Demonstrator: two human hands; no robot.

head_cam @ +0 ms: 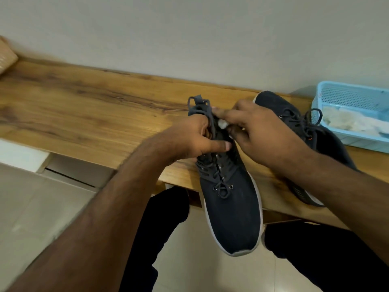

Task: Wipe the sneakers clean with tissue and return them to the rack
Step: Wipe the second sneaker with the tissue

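The left hand (196,138) grips a dark navy knit sneaker with a white sole and dark laces (229,207) at its collar, fingers curled into the opening and thumb laid across the tongue; the shoe's toe points toward the person and hangs out past the front edge of the long wooden shelf top with strong brown grain (84,114), above the dark trousers (168,218) and the pale tiled floor (42,207). The right hand (265,131) holds a small wad of white tissue (223,123) pinched between thumb and fingers, pressed against the sneaker's tongue near the upper laces; only a sliver of the tissue shows, so how much is held is hard to judge. A second dark navy sneaker of the same kind (294,119) lies on the shelf top just behind the right wrist, partly hidden by the forearm; beside it on the right stands a light blue perforated plastic basket (349,95) with crumpled white tissue (341,121) inside; a woven tan basket (6,55) sits at the far left edge against the plain pale wall (189,34).
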